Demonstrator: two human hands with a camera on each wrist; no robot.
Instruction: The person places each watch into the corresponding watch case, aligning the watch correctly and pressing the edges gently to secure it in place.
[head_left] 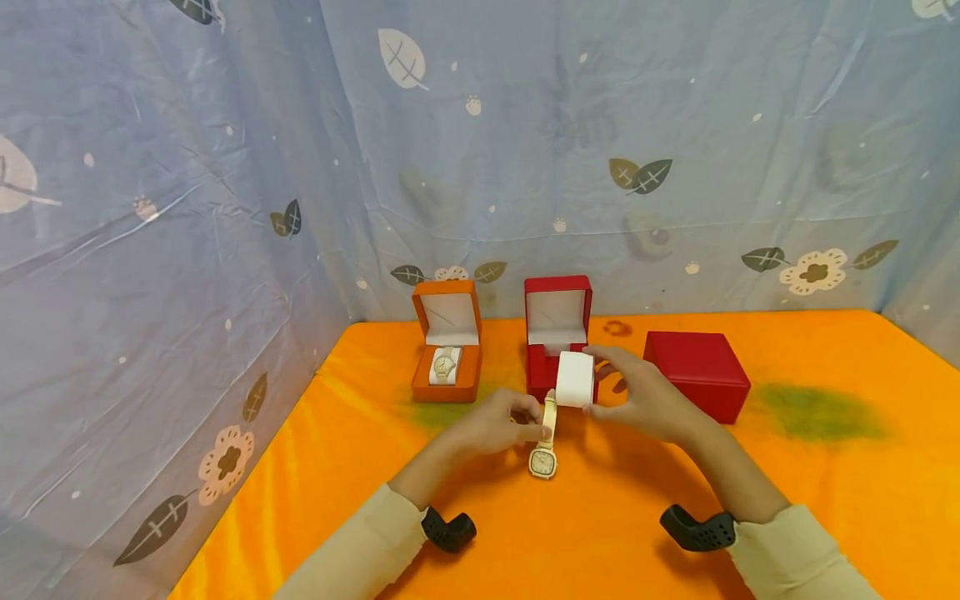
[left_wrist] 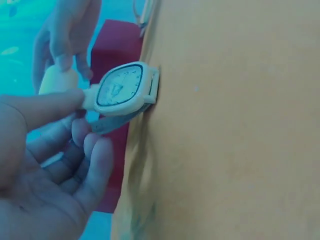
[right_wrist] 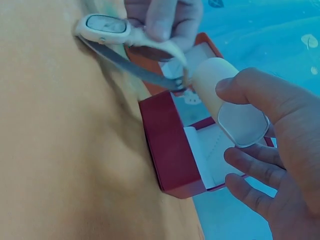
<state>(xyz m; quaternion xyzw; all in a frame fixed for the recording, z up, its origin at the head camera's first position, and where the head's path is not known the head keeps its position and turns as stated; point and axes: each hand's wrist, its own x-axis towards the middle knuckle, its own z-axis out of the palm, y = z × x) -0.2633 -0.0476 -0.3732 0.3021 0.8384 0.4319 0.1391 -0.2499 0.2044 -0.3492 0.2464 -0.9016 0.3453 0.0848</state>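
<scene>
My left hand [head_left: 501, 423] pinches a cream wristwatch [head_left: 543, 462] by its strap, the squarish dial hanging toward me. In the left wrist view the watch [left_wrist: 120, 90] has its strap looped, with thumb and fingers on it. My right hand [head_left: 637, 392] grips a white watch cushion [head_left: 575, 379] between thumb and fingers, just right of the strap's upper end. Behind the cushion stands an open red watch box [head_left: 558, 308], its lid raised and white-lined. In the right wrist view the cushion [right_wrist: 220, 95] is a rounded block with a flat end.
An open orange watch box [head_left: 447, 333] stands at the left, holding another watch [head_left: 444, 365] on a white cushion. A closed red box [head_left: 697, 371] sits at the right. The orange cloth [head_left: 600, 517] covers the table, and a patterned blue curtain [head_left: 525, 167] hangs behind.
</scene>
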